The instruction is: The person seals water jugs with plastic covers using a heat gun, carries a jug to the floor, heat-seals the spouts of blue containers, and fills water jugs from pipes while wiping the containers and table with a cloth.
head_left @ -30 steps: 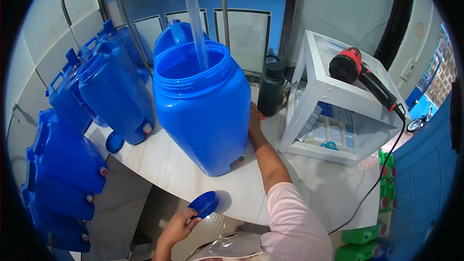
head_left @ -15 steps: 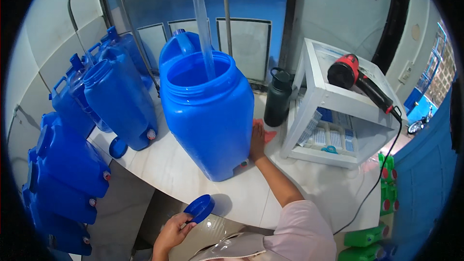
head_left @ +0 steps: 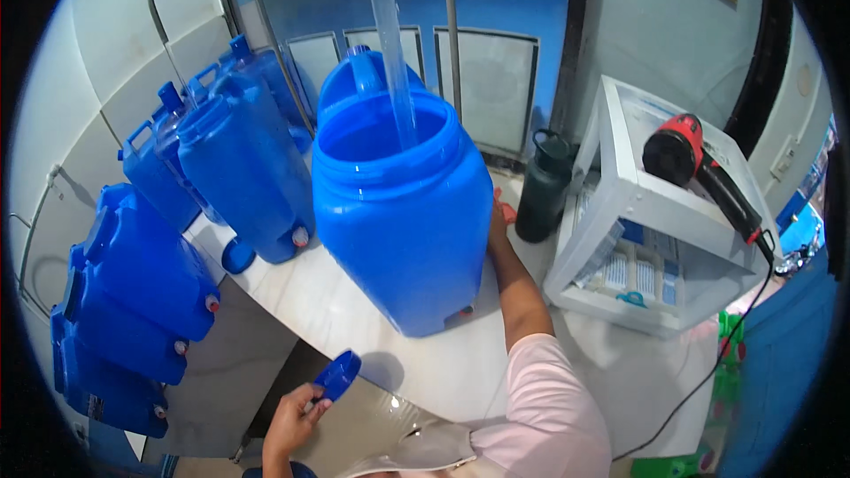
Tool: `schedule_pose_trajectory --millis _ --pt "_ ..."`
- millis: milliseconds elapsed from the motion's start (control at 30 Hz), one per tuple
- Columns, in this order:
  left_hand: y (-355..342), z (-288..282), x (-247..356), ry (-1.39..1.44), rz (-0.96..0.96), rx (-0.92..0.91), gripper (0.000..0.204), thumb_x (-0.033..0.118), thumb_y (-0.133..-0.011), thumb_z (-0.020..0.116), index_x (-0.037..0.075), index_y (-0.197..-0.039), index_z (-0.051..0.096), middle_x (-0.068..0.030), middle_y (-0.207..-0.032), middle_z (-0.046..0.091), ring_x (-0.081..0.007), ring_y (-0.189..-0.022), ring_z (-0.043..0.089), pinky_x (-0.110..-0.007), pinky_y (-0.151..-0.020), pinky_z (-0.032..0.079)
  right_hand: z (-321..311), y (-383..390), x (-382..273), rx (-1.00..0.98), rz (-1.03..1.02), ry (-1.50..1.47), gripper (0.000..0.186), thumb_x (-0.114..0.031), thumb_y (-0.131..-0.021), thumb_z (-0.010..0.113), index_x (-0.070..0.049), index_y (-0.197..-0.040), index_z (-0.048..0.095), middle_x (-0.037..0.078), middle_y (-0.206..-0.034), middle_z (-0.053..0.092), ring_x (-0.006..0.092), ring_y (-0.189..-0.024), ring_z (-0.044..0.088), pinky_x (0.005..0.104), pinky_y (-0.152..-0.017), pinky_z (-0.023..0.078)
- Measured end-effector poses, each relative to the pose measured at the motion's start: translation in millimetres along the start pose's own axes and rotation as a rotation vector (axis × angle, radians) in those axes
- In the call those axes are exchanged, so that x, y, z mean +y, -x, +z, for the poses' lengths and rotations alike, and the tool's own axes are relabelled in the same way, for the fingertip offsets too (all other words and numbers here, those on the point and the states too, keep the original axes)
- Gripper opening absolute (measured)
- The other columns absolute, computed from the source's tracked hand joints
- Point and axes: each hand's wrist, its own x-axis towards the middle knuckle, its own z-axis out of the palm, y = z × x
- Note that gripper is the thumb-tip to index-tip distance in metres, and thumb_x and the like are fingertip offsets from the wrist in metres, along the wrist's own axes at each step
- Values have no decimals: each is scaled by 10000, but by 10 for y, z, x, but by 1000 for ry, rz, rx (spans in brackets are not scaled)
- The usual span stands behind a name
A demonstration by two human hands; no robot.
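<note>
A large blue water jug stands on the white table in front of me, its wide mouth uncapped. From above, a clear stream of water falls into that mouth. My left hand is closed on the rim of a round blue cap, held over the table's near edge. Along the jug's right side my right hand reaches back, closed on a reddish-pink cloth; the jug hides part of its fingers. A dark green bottle stands just beyond the cloth.
Another open blue jug stands left, beside a loose blue cap. Several blue jugs are stacked at the far left. Right, a white shelf unit bears a red-black heat gun with a trailing cord. Green containers sit below.
The view has shifted, so the jugs and shelf sit further right. My right hand has slid further behind the jug's side. The cap in my left hand is tilted more upright.
</note>
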Motion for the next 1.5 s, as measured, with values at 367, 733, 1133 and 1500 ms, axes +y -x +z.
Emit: schedule_pose_trajectory --millis 367,733,1133,1500 --pt "-396 -265 1 52 308 -140 187 88 -781 636 -26 -896 543 -145 -860 577 -281 -791 558 -330 -650 455 -1673 2027 -1201 -205 115 158 582 -319 -831 496 31 -1278 375 228 -1306 393 356 -1243 342 434 -1043 242" --pt "-2 -1272 -589 140 411 -66 174 119 -783 622 -25 -834 538 -147 -964 617 -319 -930 568 -397 -933 378 -1144 2478 -3285 -281 23 103 599 -288 -812 507 54 -1283 365 232 -1312 388 361 -1246 337 460 -1045 227" --pt "809 -1685 -1536 194 99 106 183 141 -784 622 -25 -826 556 -143 -943 624 -312 -920 577 -417 -975 346 742 1452 -4850 -241 -325 -187 456 -142 -779 453 17 -1206 451 199 -1223 493 317 -1173 441 412 -1011 296" --pt "-283 -471 -538 -25 914 -251 177 170 -784 609 45 -906 581 -102 -899 577 -284 -889 545 -427 -906 379 71 2703 -4333 -692 105 -1717 459 -184 -913 472 -67 -1316 289 192 -1119 532 218 -853 589 338 -680 494"
